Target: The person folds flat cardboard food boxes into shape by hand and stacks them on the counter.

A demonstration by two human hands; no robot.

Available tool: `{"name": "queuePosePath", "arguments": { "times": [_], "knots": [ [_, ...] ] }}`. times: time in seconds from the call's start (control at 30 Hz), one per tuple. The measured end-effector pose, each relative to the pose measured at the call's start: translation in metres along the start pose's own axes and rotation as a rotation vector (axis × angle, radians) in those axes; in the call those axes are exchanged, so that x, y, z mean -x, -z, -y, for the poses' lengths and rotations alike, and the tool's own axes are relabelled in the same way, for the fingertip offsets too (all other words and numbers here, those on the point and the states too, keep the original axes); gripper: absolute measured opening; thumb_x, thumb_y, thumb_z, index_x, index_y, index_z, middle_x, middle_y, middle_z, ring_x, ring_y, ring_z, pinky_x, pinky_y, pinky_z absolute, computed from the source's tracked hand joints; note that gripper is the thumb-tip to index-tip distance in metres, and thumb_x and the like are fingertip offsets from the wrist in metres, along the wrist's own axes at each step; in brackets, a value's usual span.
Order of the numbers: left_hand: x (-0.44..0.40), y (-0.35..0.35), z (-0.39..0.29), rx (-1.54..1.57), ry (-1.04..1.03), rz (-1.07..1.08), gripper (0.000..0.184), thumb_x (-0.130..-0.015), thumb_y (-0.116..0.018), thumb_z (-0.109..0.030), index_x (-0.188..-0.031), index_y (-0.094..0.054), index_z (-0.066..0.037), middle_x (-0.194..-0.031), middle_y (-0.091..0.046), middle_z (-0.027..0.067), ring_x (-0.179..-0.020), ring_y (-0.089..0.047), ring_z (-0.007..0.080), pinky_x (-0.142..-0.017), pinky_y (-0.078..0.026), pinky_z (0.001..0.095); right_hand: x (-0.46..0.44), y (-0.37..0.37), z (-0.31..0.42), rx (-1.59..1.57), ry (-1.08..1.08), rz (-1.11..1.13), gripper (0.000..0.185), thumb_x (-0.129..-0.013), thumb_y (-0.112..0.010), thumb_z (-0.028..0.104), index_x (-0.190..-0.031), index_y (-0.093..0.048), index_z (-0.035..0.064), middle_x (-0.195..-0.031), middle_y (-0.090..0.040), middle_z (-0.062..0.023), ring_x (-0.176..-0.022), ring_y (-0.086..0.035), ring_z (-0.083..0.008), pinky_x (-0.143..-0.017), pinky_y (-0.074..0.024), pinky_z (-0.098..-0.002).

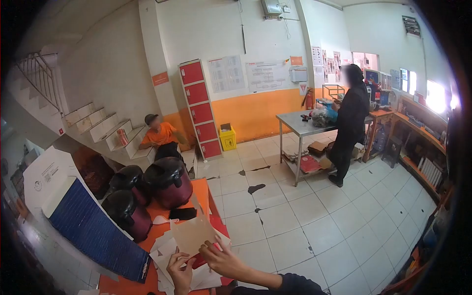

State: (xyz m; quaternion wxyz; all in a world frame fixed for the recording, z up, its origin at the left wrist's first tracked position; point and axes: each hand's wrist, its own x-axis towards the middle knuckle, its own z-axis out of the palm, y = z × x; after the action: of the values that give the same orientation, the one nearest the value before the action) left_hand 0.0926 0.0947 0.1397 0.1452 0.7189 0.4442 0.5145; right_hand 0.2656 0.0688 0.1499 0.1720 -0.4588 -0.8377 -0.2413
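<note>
In the head view, a piece of thin cardboard, beige on one face with red showing at its lower edge, stands upright between my hands. My left hand pinches its lower left edge between thumb and fingers. At the lower right side, the fingers of my right hand are closed on the same piece. Beneath both hands, more white and red cardboard sheets lie spread on an orange table. A black flat object rests just beyond the cardboard.
Several dark-lidded maroon pots stand at the table's far end. A tall blue-and-white carton leans at left. One person sits by the stairs; another stands at a metal table. Red lockers and a yellow bin line the wall.
</note>
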Motion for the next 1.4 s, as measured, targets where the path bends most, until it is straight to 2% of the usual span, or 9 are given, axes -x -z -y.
{"name": "queuePosePath", "arguments": {
  "times": [0.27, 0.5, 0.6, 0.73, 0.93, 1.17, 1.2, 1.3, 1.4],
  "knots": [
    [0.017, -0.002, 0.014, 1.191, 0.754, -0.226, 0.027, -0.087, -0.064, -0.015, -0.11, -0.058, -0.001, -0.106, -0.056, 0.007, -0.098, -0.06, 0.0196, -0.077, -0.058, 0.0308, -0.014, 0.003, 0.005, -0.392, -0.048, -0.154, 0.075, -0.082, -0.058, 0.042, -0.146, -0.03, 0.016, -0.151, -0.024, -0.0101, -0.14, -0.024, -0.0271, -0.108, -0.0123, -0.0633],
    [0.019, 0.077, 0.033, 1.53, 0.838, -0.193, 0.041, -0.099, -0.043, -0.036, -0.117, -0.059, -0.004, -0.12, -0.058, 0.0123, -0.091, -0.064, 0.0291, -0.059, -0.055, 0.0329, -0.008, -0.013, -0.001, -0.237, -0.33, -0.223, 0.069, -0.086, -0.054, 0.018, -0.148, -0.025, 0.0186, -0.146, -0.031, -0.0157, -0.135, -0.03, -0.0353, -0.105, -0.0149, -0.0646],
    [0.037, 0.093, 0.088, 1.833, 0.525, -0.046, 0.037, -0.099, -0.041, -0.033, -0.115, -0.061, -0.006, -0.115, -0.061, 0.0105, -0.093, -0.063, 0.0279, -0.067, -0.056, 0.0373, -0.003, -0.027, 0.002, -0.451, -0.34, -0.282, 0.064, -0.082, -0.058, 0.016, -0.141, -0.036, 0.0125, -0.131, -0.043, -0.0186, -0.12, -0.045, -0.0378, -0.097, -0.0368, -0.0497],
    [0.024, 0.055, 0.018, 1.479, 0.38, -0.517, 0.029, -0.098, -0.046, -0.025, -0.108, -0.064, -0.005, -0.107, -0.065, 0.0097, -0.091, -0.064, 0.0273, -0.073, -0.054, 0.0414, 0.006, -0.048, 0.024, -0.739, -0.409, -0.116, 0.032, -0.084, -0.058, 0.015, -0.113, -0.051, 0.0051, -0.101, -0.06, -0.0159, -0.077, -0.064, -0.0345, -0.064, -0.051, -0.0427],
    [0.042, 0.004, -0.002, 0.438, 0.176, 0.095, 0.024, -0.096, -0.048, -0.02, -0.106, -0.064, -0.004, -0.106, -0.065, 0.0094, -0.091, -0.064, 0.027, -0.075, -0.053, 0.0416, 0.001, -0.038, 0.048, -0.497, -0.229, 0.186, 0.021, -0.084, -0.056, 0.02, -0.093, -0.054, 0.0009, -0.057, -0.061, -0.0122, -0.055, -0.065, -0.0289, -0.047, -0.0486, -0.0394],
    [0.038, 0.001, 0.047, -0.237, -0.303, 0.453, 0.02, -0.095, -0.051, -0.014, -0.104, -0.065, -0.004, -0.105, -0.065, 0.009, -0.091, -0.064, 0.0267, -0.078, -0.051, 0.0419, 0.005, -0.061, 0.052, -0.316, -0.302, 0.158, 0.021, -0.081, -0.055, 0.016, -0.098, -0.056, 0.0024, -0.082, -0.063, -0.012, -0.073, -0.066, -0.0243, -0.056, -0.0522, -0.0344],
    [0.042, 0.003, 0.046, -0.248, 0.139, 0.568, 0.016, -0.089, -0.056, -0.003, -0.102, -0.064, 0.001, -0.109, -0.063, 0.0087, -0.095, -0.061, 0.0264, -0.078, -0.051, 0.0398, 0.007, -0.064, 0.047, -0.284, -0.295, 0.116, 0.022, -0.081, -0.055, 0.016, -0.098, -0.056, 0.0021, -0.088, -0.062, -0.0125, -0.078, -0.065, -0.0235, -0.057, -0.0524, -0.0336],
    [0.081, -0.014, 0.178, -0.015, 0.097, 0.517, 0.02, -0.091, -0.056, -0.006, -0.109, -0.061, 0.002, -0.112, -0.06, 0.0099, -0.1, -0.058, 0.025, -0.081, -0.051, 0.0362, 0.006, -0.065, 0.04, -0.329, -0.277, 0.07, 0.028, -0.08, -0.054, 0.015, -0.105, -0.056, 0.0003, -0.103, -0.055, -0.0135, -0.092, -0.059, -0.023, -0.07, -0.0524, -0.0343],
    [0.06, -0.009, 0.121, 0.005, 0.163, 0.436, 0.019, -0.092, -0.055, -0.007, -0.108, -0.061, 0.003, -0.111, -0.059, 0.0089, -0.097, -0.057, 0.0232, -0.081, -0.05, 0.0354, -0.004, -0.025, 0.032, -0.427, -0.073, 0.123, 0.04, -0.082, -0.051, 0.012, -0.12, -0.054, -0.0012, -0.115, -0.055, -0.0144, -0.102, -0.056, -0.0254, -0.089, -0.0472, -0.037]
  ]
}}
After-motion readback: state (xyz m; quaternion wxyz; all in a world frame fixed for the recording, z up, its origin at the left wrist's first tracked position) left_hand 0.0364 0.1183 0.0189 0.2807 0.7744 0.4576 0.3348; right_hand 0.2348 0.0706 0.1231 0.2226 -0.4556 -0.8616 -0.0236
